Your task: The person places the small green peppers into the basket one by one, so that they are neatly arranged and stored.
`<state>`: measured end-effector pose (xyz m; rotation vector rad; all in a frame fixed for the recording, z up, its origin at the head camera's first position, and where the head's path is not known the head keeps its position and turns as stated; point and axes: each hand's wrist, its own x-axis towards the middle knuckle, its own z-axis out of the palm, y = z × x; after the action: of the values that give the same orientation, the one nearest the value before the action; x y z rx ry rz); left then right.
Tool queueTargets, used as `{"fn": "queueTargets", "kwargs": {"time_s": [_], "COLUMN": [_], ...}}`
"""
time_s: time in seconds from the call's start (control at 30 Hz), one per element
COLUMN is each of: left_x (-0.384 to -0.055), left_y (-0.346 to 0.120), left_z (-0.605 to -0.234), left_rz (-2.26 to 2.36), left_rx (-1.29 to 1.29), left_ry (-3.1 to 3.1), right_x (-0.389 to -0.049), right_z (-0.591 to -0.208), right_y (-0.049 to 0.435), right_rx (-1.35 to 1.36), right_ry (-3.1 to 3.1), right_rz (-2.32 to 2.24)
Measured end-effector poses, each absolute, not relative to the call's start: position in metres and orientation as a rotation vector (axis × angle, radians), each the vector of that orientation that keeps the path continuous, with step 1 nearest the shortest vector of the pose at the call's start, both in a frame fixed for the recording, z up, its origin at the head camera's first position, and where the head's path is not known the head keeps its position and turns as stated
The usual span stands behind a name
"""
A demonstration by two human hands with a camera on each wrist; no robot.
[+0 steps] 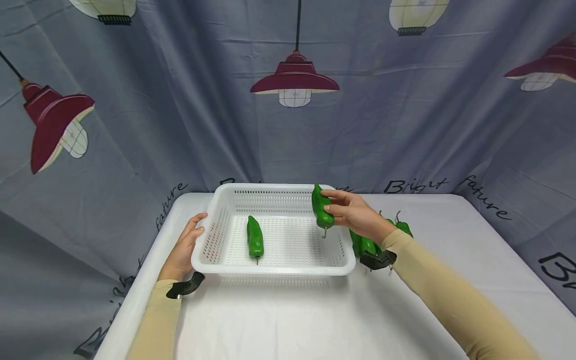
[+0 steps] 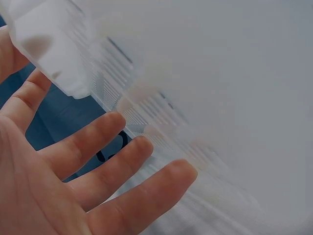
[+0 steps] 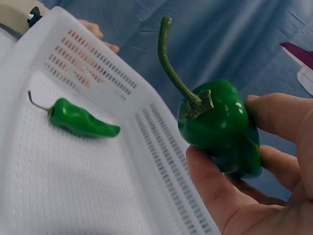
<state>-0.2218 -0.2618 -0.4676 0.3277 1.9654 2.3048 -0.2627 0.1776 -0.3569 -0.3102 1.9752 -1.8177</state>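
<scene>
In the head view a white plastic basket (image 1: 288,270) with slotted walls sits in front of me. One green chili pepper (image 1: 255,237) lies on its floor, left of the middle, stem toward me. My right hand (image 1: 355,212) pinches another green pepper (image 1: 322,207) between thumb and fingers, over the basket's right end. Its curved stem (image 3: 173,68) points up in the right wrist view. My left hand (image 1: 182,250) is at the basket's left side, fingers spread and fairly straight. In the left wrist view, the fingertips (image 2: 181,171) lie right by the slotted wall.
Several more green peppers (image 1: 368,246) lie on the white table (image 1: 450,240) to the right of the basket, partly hidden behind my right hand and wrist strap. A grey-blue curtain (image 1: 202,125) printed with lamps hangs behind the table and along its sides.
</scene>
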Motion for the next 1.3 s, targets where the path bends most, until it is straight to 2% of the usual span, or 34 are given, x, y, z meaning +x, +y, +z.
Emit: {"fn": "queueTargets", "kwargs": {"time_s": [0.43, 1.3], "left_x": [-0.222, -0.223], "left_y": [-0.260, -0.260], "left_z": [-0.467, -0.469], "left_rz": [2.302, 2.305], "left_rx": [0.294, 0.268], "left_ry": [1.982, 1.975], "right_x": [-0.283, -0.301], "right_z": [-0.362, -0.395], "right_y": [0.117, 0.056], "right_rx": [-0.235, -0.165], "right_ry": [1.936, 1.960], "right_rz": [-1.849, -1.650]}}
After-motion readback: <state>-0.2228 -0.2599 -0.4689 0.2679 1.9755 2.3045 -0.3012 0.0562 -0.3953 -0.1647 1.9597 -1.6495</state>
